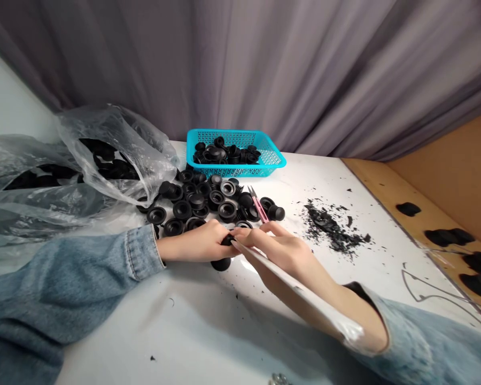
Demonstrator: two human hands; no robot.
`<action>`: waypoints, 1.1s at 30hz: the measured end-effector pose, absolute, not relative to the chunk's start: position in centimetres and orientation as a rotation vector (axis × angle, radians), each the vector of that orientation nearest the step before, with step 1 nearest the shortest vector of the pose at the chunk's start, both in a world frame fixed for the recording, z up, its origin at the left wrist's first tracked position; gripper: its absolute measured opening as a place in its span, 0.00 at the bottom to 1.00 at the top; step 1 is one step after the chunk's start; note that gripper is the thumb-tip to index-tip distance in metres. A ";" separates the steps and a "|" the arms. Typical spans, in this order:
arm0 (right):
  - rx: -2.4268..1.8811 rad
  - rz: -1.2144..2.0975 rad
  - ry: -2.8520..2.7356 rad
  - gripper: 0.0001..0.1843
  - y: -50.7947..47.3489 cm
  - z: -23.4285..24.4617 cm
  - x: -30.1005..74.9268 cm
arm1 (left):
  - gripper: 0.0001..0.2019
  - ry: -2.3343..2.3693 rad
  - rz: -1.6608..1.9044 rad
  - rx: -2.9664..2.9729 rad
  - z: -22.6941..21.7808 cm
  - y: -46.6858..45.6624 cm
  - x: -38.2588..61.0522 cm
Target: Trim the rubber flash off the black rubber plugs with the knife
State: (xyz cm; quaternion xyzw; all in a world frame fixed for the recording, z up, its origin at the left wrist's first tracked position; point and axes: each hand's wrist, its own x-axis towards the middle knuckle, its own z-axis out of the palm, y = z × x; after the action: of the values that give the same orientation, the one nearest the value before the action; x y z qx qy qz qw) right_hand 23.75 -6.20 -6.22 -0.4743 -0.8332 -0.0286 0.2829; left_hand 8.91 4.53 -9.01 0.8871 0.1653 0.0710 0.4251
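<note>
My left hand (202,243) is closed round a small black rubber part (226,240), with a second black part (220,264) on the table just below it. My right hand (278,247) meets it from the right, fingers pinched on a pair of pink-handled scissors (258,206) whose blades point away from me. Both hands rest on the white table (208,326), at the near edge of a pile of black rubber caps (202,200).
A turquoise basket (270,155) with more black caps stands behind the pile. Clear plastic bags (104,155) of black parts lie at the left. Black trimmings (332,227) are scattered to the right. A wooden ledge (436,219) with dark pieces runs along the right edge.
</note>
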 end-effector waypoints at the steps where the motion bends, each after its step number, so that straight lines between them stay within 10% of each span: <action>1: -1.266 -0.099 -2.229 0.13 -6.2 -6.3 23.8 | 0.17 0.412 0.177 2.219 -9.1 4.5 8.9; 33: -1.460 0.956 -1.755 0.16 -4.5 -3.7 25.4 | 0.15 0.295 0.271 2.238 -8.8 4.1 8.7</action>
State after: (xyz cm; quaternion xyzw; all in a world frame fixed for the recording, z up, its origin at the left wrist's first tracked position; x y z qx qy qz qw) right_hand 25.44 -4.51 -3.66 -0.5573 -0.6701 0.3651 0.3272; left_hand 8.69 4.07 -8.85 0.8931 0.1176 0.1082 0.4204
